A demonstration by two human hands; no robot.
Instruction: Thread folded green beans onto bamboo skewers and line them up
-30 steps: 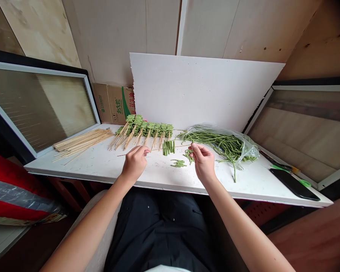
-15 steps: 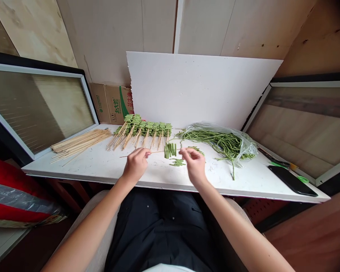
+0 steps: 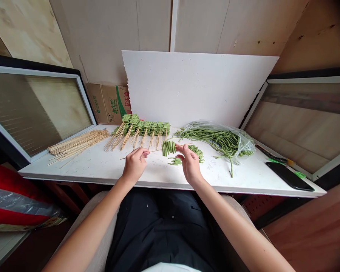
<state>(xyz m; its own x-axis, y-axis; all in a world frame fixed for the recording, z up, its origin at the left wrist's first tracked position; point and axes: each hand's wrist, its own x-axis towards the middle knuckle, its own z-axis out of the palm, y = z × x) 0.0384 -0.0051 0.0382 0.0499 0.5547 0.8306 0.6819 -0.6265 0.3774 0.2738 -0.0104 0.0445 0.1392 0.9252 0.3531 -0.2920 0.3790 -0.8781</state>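
Two pinching grips on our skewer [image 3: 155, 150].
Our left hand [image 3: 134, 163] pinches its shaft; our right hand [image 3: 190, 164], at 3 o'clock, pinches its tip beside the threaded beans [image 3: 168, 147], forearms angled inward.

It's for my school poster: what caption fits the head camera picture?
Left hand holds a bamboo skewer strung with green bean pieces, right hand at its tip, over a white table.

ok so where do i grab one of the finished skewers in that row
Probably by its bare stick end, coming from the near left. The skewers lie fanned with the stick ends pointing toward you and free, while the bean-covered ends are packed tight together at the far side near the board.
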